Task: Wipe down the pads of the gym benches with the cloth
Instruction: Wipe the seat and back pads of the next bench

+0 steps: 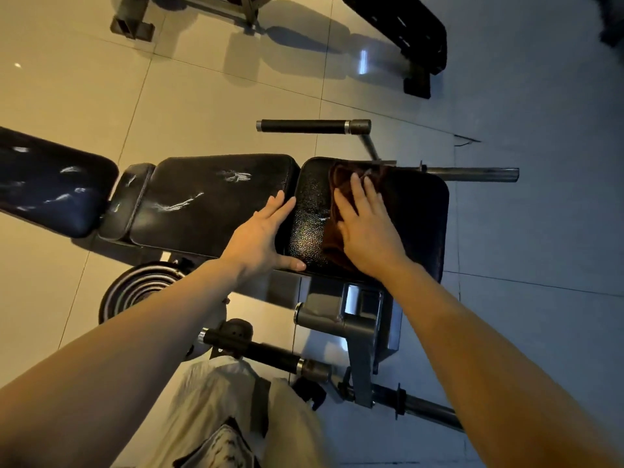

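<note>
My right hand (363, 228) lies flat on the cloth (341, 197), fingers straight and together, pointing toward 11 o'clock, palm pressing down. It does not pinch the cloth; it only bears on it. The cloth is dark brown and rumpled. It spreads out from under the hand toward 12 o'clock and down along the hand's 9 o'clock side.

The cloth sits on the end pad (418, 211), black and pebbled, roughly at frame centre. Its right part is in shadow, so I cannot tell how far the cloth extends there.

My left hand (266, 234) rests at 9 o'clock of the right. Its fingers are straight and lie over the seam between the end pad and the middle pad (202, 201); the thumb is stretched along the end pad's near edge. It holds nothing.

The middle pad runs on toward 9 o'clock and shows white scuffs or tears. Beyond it is a narrow pad (130, 197), then a long pad (50, 184) at the frame's left edge, also scuffed.

At 12 o'clock of the end pad a roller bar (304, 126) stands out over the floor (67, 79), which is pale tile. At 3 o'clock a bare steel bar (479, 173) projects from the frame.

At 6 o'clock, below the pad, is the grey frame (358, 332), with a second roller bar (260, 349) near my trousers (219, 417). Weight plates (135, 292) lie at 7 o'clock on the floor.

A second bench (405, 32) stands at 1 o'clock, well apart.
</note>
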Demonstrator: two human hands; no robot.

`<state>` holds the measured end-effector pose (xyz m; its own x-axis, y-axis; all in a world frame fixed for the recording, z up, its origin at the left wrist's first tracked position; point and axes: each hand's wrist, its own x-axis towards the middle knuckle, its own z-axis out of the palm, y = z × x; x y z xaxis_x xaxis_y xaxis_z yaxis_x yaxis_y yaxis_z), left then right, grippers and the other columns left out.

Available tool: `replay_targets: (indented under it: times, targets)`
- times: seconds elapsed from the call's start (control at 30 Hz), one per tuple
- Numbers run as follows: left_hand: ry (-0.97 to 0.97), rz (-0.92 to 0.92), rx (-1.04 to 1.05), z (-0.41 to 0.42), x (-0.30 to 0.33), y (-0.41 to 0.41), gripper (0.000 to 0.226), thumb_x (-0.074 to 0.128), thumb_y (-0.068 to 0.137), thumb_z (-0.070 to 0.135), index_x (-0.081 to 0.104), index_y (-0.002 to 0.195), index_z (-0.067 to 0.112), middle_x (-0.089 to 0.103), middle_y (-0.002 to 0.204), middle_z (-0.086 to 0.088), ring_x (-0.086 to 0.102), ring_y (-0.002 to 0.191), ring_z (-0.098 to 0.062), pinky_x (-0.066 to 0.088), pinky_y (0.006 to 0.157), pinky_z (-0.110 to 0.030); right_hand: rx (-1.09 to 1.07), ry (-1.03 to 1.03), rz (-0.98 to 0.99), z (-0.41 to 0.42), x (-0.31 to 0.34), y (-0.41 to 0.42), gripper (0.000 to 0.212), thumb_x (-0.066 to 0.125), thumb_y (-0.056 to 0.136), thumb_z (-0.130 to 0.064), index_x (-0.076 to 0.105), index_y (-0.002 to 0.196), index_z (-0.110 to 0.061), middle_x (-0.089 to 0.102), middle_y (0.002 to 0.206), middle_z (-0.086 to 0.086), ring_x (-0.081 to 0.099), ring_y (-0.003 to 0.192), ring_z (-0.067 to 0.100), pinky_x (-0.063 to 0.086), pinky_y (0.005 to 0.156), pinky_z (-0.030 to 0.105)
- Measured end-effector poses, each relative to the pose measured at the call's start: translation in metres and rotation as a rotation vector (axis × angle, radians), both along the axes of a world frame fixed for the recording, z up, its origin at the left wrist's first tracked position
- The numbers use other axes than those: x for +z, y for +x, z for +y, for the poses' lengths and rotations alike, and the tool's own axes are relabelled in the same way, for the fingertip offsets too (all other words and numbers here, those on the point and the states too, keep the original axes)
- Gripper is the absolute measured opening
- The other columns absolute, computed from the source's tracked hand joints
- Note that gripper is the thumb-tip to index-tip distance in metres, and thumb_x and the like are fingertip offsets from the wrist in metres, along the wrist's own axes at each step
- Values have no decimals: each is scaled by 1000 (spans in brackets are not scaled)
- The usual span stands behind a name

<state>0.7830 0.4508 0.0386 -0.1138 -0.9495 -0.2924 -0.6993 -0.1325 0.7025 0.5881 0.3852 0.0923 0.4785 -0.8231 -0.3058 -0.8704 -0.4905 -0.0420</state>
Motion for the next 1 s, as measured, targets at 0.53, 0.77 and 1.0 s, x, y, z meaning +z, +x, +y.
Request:
replay_targets:
  times: [0.53,0.77,1.0]
  targets:
    - [-12,60,19,2,-7,2,117,83,65,46,10,154,24,-1,162,1,-3,148,-14,5,120,-37,67,64,-6,-6,-3,14,59,37,103,-30,7,154,-28,-14,162,3,-17,147,22,-8,117,39]
    - [-36,72,34,3,-12,0,118,83,64,47,10,154,24,-1,162,2,-2,148,-13,4,118,-35,-113,4,28,-29,-1,5,57,31,103,-37,12,155,-23,-8,162,8,-11,148,27,-1,121,46]
    - [-80,112,55,7,-20,2,117,82,64,48,11,154,22,2,162,2,-2,148,-12,4,119,-35,97,51,55,-16,-10,33,61,30,103,-46,6,155,-26,-14,162,5,-17,148,22,-10,116,36]
